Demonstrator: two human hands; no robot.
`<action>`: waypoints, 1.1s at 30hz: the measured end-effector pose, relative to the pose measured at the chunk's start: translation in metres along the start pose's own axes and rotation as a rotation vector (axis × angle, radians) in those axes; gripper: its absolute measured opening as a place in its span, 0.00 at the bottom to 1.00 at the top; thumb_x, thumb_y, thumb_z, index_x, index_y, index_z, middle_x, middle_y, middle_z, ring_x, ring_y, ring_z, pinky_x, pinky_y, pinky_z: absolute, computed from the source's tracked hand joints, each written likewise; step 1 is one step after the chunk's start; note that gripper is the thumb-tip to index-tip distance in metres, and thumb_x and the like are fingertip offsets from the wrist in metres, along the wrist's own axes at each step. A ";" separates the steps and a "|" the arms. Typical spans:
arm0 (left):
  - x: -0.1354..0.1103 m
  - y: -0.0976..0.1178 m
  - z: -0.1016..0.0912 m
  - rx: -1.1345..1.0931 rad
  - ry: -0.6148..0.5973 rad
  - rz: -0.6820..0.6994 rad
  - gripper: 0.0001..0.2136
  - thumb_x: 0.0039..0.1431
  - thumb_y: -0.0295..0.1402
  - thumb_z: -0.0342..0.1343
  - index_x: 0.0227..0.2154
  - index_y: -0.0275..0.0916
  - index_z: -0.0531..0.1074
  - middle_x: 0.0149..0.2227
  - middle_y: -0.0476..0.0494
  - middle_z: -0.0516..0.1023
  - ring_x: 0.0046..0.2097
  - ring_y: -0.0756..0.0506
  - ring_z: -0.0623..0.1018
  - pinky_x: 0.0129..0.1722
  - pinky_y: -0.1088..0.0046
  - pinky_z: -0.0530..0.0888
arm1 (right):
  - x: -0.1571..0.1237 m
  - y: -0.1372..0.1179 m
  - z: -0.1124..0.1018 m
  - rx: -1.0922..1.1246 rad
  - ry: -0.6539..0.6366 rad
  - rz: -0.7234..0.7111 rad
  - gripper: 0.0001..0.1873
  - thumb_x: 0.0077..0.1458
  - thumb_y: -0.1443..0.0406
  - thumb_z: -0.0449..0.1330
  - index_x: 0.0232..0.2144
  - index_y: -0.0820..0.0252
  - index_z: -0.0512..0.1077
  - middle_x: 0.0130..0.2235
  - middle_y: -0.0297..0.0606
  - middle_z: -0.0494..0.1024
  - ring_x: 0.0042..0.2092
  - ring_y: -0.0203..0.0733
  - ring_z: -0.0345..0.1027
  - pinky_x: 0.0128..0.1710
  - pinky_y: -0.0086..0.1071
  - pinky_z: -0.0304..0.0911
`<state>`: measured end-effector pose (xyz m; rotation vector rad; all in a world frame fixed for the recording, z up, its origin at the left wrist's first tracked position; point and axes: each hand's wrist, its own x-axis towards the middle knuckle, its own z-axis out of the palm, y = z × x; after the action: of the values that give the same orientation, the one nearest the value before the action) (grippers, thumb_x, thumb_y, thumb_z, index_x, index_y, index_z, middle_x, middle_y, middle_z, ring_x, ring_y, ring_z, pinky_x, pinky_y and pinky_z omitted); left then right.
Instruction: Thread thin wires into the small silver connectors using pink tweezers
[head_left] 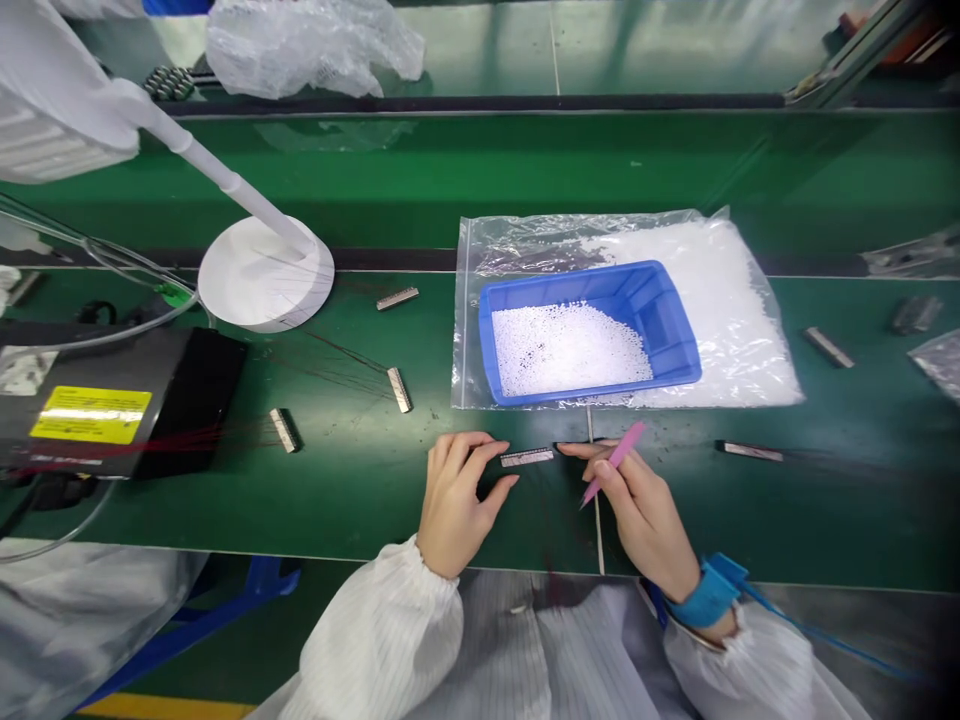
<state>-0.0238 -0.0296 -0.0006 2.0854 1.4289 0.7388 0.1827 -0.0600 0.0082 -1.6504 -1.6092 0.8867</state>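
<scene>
My left hand [456,492] pinches one end of a small grey comb-like strip [527,457] between thumb and fingers on the green mat [360,480]. My right hand [637,505] holds pink tweezers [613,462] and its forefinger reaches to the strip's other end. Just beyond stands a blue tray [675,330] holding small white beads [570,345]. The tray sits on a clear plastic bag [742,320] filled with more white beads.
Several similar grey strips [399,389] lie about the mat, one [748,451] to my right. A white lamp base [266,272] and a black box with a yellow label [112,400] stand at left. A blue wrist strap [709,592] is on my right wrist.
</scene>
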 end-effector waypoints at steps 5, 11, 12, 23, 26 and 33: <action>0.001 -0.001 -0.001 0.019 0.011 0.000 0.09 0.57 0.29 0.58 0.41 0.42 0.70 0.41 0.44 0.73 0.45 0.42 0.69 0.43 0.61 0.69 | 0.001 -0.003 0.006 -0.084 -0.015 -0.046 0.13 0.62 0.63 0.46 0.29 0.54 0.67 0.47 0.36 0.76 0.42 0.43 0.67 0.41 0.41 0.64; 0.005 0.000 -0.001 0.030 0.003 -0.013 0.08 0.57 0.29 0.58 0.40 0.42 0.71 0.40 0.45 0.73 0.44 0.43 0.69 0.41 0.63 0.67 | 0.001 0.000 0.007 -0.087 -0.071 -0.096 0.11 0.63 0.66 0.46 0.28 0.55 0.64 0.50 0.34 0.74 0.45 0.43 0.65 0.43 0.43 0.60; 0.005 0.001 -0.001 0.027 -0.002 -0.018 0.08 0.57 0.29 0.58 0.40 0.42 0.71 0.40 0.45 0.73 0.44 0.43 0.69 0.41 0.63 0.67 | 0.001 0.001 0.007 -0.083 -0.074 -0.097 0.11 0.62 0.66 0.46 0.28 0.55 0.64 0.50 0.34 0.74 0.45 0.43 0.65 0.43 0.43 0.59; 0.004 0.001 -0.001 0.013 -0.016 -0.035 0.07 0.57 0.30 0.59 0.39 0.41 0.73 0.40 0.45 0.73 0.44 0.44 0.69 0.43 0.65 0.65 | 0.000 0.001 0.008 -0.086 -0.057 -0.119 0.11 0.63 0.65 0.47 0.28 0.55 0.64 0.49 0.35 0.75 0.44 0.43 0.65 0.41 0.42 0.58; 0.003 0.001 0.000 0.022 -0.009 -0.037 0.07 0.57 0.30 0.59 0.39 0.42 0.73 0.40 0.46 0.73 0.44 0.44 0.69 0.43 0.65 0.65 | 0.000 0.001 0.008 -0.079 -0.064 -0.107 0.13 0.63 0.63 0.46 0.28 0.56 0.65 0.48 0.37 0.75 0.43 0.44 0.65 0.40 0.41 0.58; 0.007 -0.001 0.000 0.068 -0.067 -0.037 0.10 0.55 0.31 0.61 0.41 0.43 0.73 0.41 0.46 0.73 0.45 0.43 0.69 0.43 0.65 0.65 | -0.001 0.008 0.012 0.052 0.021 0.007 0.15 0.63 0.58 0.46 0.42 0.54 0.71 0.41 0.40 0.75 0.41 0.43 0.66 0.43 0.40 0.60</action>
<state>-0.0228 -0.0230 -0.0006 2.1083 1.4703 0.6080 0.1776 -0.0607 -0.0051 -1.6251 -1.5544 0.9037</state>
